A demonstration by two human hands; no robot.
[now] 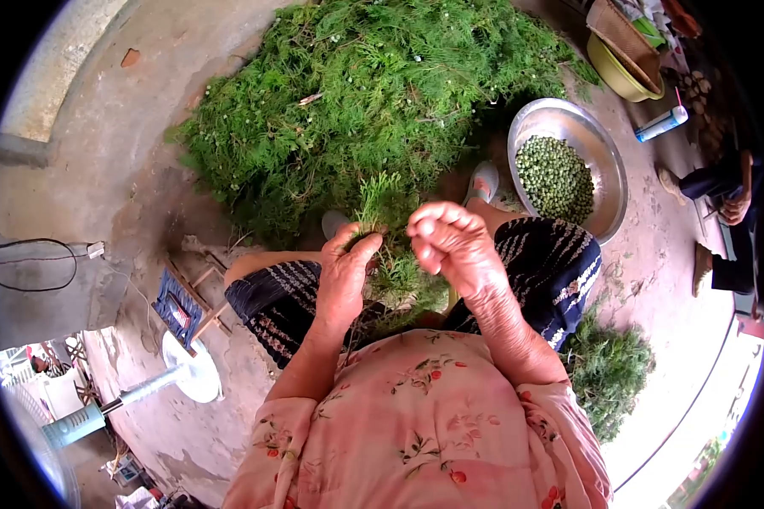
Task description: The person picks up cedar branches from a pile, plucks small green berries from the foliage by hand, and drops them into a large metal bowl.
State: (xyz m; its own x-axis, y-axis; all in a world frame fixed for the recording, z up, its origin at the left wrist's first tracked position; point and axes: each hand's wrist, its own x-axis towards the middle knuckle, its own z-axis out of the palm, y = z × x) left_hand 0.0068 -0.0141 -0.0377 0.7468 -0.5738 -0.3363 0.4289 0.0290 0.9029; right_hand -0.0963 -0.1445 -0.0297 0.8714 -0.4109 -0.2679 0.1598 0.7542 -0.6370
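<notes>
My left hand [345, 276] is closed around a green conifer sprig [379, 193], with its feathery tip pointing away from me and more greenery [399, 273] hanging below. Just right of the sprig, my right hand [458, 250] is raised with its fingers curled in. Whether anything small sits between those fingers is hidden. Beyond both hands spreads a large heap of cut conifer branches [348, 110]. A steel basin [609, 182] to the right holds many small round green cones [555, 180].
A smaller pile of branches [607, 369] lies at right. A fan [191, 369] and a small wooden stool [182, 305] stand at left. At the upper right are a yellow tub [607, 68] and a spray can [660, 124]. Another person's hand [736, 208] shows at the far right.
</notes>
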